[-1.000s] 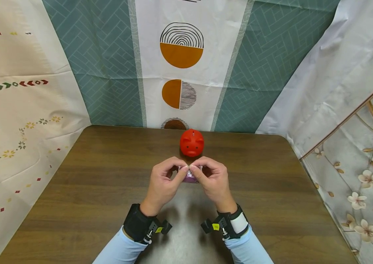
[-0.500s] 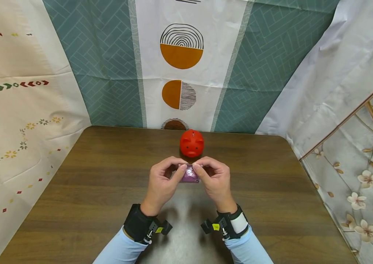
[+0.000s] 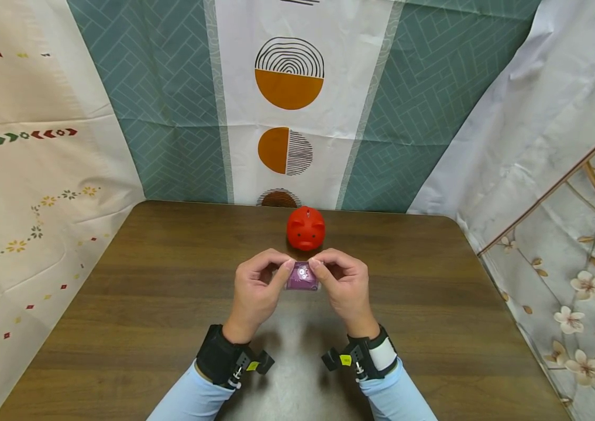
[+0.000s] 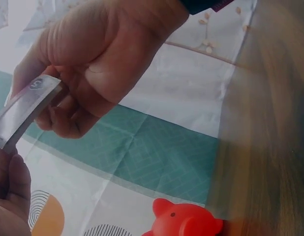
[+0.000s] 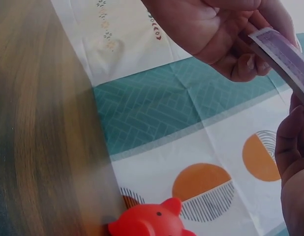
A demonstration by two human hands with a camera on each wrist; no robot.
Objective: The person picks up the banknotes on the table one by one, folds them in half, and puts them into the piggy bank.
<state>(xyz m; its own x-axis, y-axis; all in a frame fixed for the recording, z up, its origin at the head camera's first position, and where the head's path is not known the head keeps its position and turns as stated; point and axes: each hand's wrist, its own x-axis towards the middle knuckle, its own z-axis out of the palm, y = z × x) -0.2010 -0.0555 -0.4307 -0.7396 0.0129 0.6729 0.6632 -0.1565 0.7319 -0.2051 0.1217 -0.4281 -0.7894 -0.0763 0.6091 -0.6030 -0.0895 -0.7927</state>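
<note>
Both hands pinch a small, flat, glossy purple packet (image 3: 302, 276) between thumbs and fingers, each at one upper corner. Pale marks show on its face. My left hand (image 3: 256, 292) grips the left corner and my right hand (image 3: 347, 292) the right one. In the left wrist view the packet (image 4: 29, 105) is a pale strip with light edges, with the right hand (image 4: 103, 59) above it. From the right wrist the packet (image 5: 285, 59) shows lavender with a whitish border. A red piggy bank (image 3: 305, 229) stands just beyond the hands, facing them.
The brown wooden table (image 3: 171, 280) extends around both arms. Patterned cloth (image 3: 171, 117) hangs behind its far edge, with more cloth at both sides. Each wrist wears a black strap (image 3: 218, 355) with a small camera.
The thumbs, close together over the packet a second ago, have moved apart towards its corners. More of the purple face now shows. The piggy bank has stayed put.
</note>
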